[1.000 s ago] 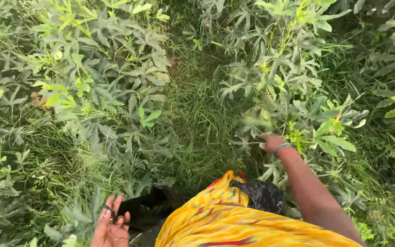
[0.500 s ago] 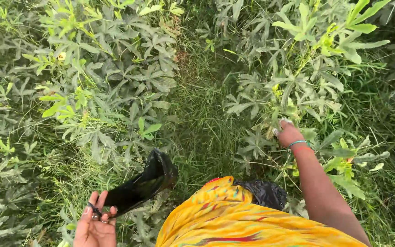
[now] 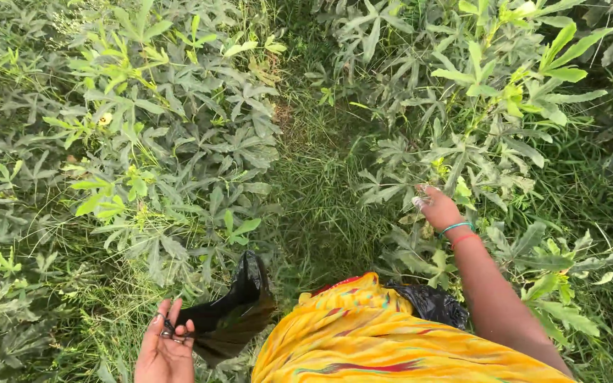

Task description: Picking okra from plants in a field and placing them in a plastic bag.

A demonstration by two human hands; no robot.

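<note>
At lower left, a black plastic bag [image 3: 232, 312] is held by the left hand [image 3: 166, 347]: its edge is pinched between thumb and fingertips, palm turned up, remaining fingers loosely spread. The bag hangs open and slack, mouth pointing up and right, just beside the yellow patterned garment [image 3: 384, 340] that fills the bottom centre. A second bunch of black plastic [image 3: 431, 303] is seen tucked against the garment on the right side, touching the right forearm.

The right hand [image 3: 438, 207] is extended forward into the plants on the right. Its fingers are drawn together around something small among the leaves (what is gripped cannot be made out; the fingertips are partly hidden by foliage). Two thin bangles [image 3: 459, 232], one teal and one red, are worn at the wrist.

Left plant row [image 3: 157, 142]: dense, deeply lobed green leaves, with one small pale yellow flower [image 3: 105, 119] in the upper left part. Right plant row [image 3: 491, 106]: same leaf type, brighter new growth at the top. Between the two rows a narrow strip of grass [image 3: 321, 184] runs from the garment up to the top of the view. The hands are well apart, one against each row.
</note>
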